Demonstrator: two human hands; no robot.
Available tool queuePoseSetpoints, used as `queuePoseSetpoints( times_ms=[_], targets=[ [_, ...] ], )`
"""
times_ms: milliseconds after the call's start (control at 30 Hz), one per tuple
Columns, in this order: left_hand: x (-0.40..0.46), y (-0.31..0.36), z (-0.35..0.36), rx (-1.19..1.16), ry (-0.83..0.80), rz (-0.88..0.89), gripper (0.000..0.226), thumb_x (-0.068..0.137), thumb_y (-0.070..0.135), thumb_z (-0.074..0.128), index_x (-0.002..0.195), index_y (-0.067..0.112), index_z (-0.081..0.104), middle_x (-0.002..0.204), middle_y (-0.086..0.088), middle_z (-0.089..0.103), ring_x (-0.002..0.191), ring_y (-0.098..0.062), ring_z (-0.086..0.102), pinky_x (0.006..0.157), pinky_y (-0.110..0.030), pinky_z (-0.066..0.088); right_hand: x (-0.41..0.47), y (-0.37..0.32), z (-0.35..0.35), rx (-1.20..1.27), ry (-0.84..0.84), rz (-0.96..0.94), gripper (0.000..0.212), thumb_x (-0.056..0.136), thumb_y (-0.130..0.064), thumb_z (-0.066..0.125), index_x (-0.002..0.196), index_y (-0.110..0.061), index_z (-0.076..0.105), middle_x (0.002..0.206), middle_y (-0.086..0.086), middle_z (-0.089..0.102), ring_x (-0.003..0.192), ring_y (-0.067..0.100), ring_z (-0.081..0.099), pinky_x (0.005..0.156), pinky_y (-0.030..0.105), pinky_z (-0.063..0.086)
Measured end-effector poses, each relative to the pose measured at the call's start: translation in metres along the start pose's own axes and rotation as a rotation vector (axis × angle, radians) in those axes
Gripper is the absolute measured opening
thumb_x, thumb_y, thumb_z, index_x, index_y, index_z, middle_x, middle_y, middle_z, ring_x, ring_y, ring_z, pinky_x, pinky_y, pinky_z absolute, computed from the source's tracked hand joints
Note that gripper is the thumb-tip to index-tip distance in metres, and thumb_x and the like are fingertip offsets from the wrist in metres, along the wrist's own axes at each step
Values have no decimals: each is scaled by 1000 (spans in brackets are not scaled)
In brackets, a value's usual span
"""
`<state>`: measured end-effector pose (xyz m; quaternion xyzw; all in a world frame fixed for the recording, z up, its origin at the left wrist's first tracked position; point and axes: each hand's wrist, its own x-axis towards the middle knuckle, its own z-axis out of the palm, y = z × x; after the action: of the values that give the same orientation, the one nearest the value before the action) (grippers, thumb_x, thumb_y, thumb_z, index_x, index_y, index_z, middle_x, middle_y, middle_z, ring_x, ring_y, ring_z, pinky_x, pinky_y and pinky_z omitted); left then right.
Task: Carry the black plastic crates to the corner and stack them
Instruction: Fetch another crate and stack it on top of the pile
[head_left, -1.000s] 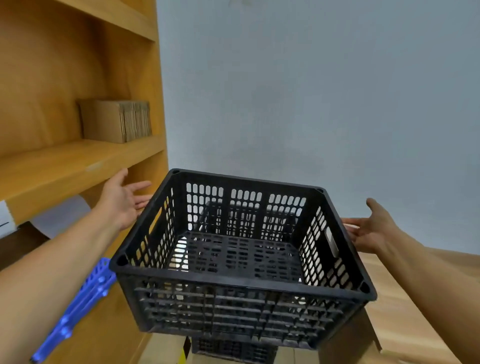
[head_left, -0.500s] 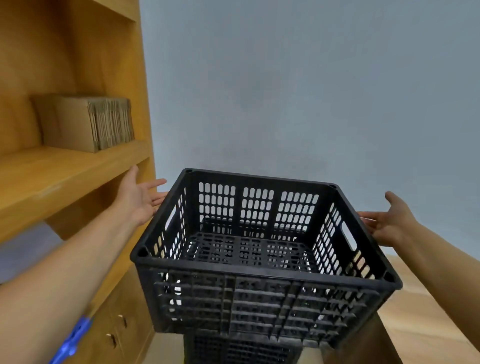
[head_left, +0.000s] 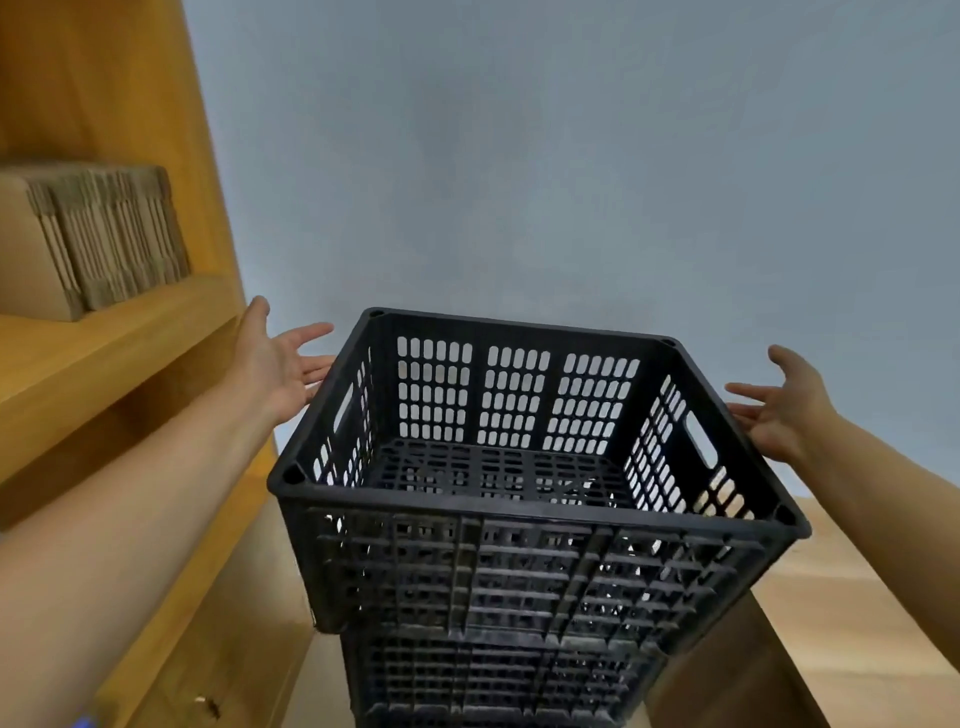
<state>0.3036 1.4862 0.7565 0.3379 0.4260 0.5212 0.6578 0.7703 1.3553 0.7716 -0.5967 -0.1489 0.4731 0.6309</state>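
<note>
A black plastic crate (head_left: 524, 566) with slotted walls sits on top of another black crate (head_left: 493, 680), whose upper part shows beneath it. The stack stands against the grey wall, between a wooden shelf unit and a wooden surface. My left hand (head_left: 278, 364) hovers beside the top crate's left rim, palm open and fingers spread, holding nothing. My right hand (head_left: 779, 402) is off the right rim in the same way, fingers apart, a small gap from the crate.
The wooden shelf unit (head_left: 104, 364) rises close on the left, with a bundle of flat cardboard (head_left: 98, 234) on its shelf. A wooden surface (head_left: 831, 597) lies to the right. The grey wall (head_left: 571, 182) is right behind the stack.
Both hands have drawn outward, away from the top crate's sides. The view has shifted so the shelf sits further left and the lower crate shows more.
</note>
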Motion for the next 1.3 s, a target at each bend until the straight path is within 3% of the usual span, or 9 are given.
queuePoseSetpoints(
  times_ms=[167, 367, 633, 800, 900, 1000, 1100, 1200, 1300],
  targets=[
    [21, -6, 8, -4, 7, -23, 74, 83, 74, 21, 109, 18, 62, 129, -32, 49, 112, -38, 54, 102, -53, 40, 20, -6, 4, -37, 4, -7, 62, 86, -56, 44, 116, -3, 51, 118, 29, 47, 112, 38, 53, 92, 47, 47],
    [36, -9, 15, 30, 34, -44, 73, 84, 73, 23, 116, 18, 60, 122, -28, 51, 111, -37, 54, 103, -54, 39, 34, -7, 10, -84, 2, -26, 58, 86, -55, 46, 112, -4, 55, 104, 26, 52, 96, 37, 56, 76, 45, 50],
    [32, -18, 21, 182, 30, -23, 58, 92, 60, 29, 119, 18, 58, 121, -19, 58, 112, -27, 56, 99, -47, 42, 42, 5, 6, -205, 44, -86, 42, 90, -48, 46, 100, -9, 59, 92, 15, 56, 81, 26, 57, 72, 37, 50],
    [5, -39, 30, 570, -71, 104, 36, 94, 42, 44, 120, 23, 61, 116, -1, 61, 107, -20, 56, 76, -33, 46, 32, 19, -3, -540, 26, -260, 17, 90, -26, 54, 93, -12, 62, 96, 12, 59, 73, 24, 56, 63, 31, 47],
    [-2, -48, 20, 1105, -141, 360, 39, 92, 41, 51, 129, 31, 53, 147, 8, 39, 136, -18, 32, 108, -38, 27, 26, 34, -19, -893, -6, -416, 34, 89, -15, 57, 123, -21, 54, 103, 10, 62, 75, 27, 62, 61, 30, 51],
    [-21, -58, 21, 1539, -316, 573, 66, 72, 75, 38, 128, 43, 49, 140, 24, 32, 143, -8, 10, 113, -41, 13, 19, 41, -27, -875, -2, -442, 48, 89, -11, 58, 134, -23, 49, 112, 12, 62, 81, 29, 63, 65, 30, 54],
    [-40, -76, 29, 1608, -546, 604, 73, 63, 92, 21, 121, 55, 46, 149, 16, 33, 143, -5, 12, 114, -41, 16, 10, 45, -33, -851, -18, -444, 49, 88, -10, 60, 134, -23, 50, 118, 13, 61, 87, 29, 64, 71, 32, 55],
    [-49, -85, 35, 1805, -521, 673, 70, 72, 83, 25, 125, 47, 51, 152, 9, 31, 142, -11, 20, 112, -40, 20, -3, 52, -37, -878, -20, -495, 49, 87, -15, 62, 134, -25, 51, 126, 11, 57, 93, 27, 61, 82, 34, 50],
    [-53, -90, 38, 1927, -513, 802, 90, 65, 89, 5, 120, 41, 58, 147, 8, 40, 135, -14, 35, 110, -36, 26, -16, 62, -35, -1074, 6, -705, 43, 87, -26, 61, 130, -23, 57, 135, 7, 50, 117, 23, 51, 101, 34, 38]
  ],
)
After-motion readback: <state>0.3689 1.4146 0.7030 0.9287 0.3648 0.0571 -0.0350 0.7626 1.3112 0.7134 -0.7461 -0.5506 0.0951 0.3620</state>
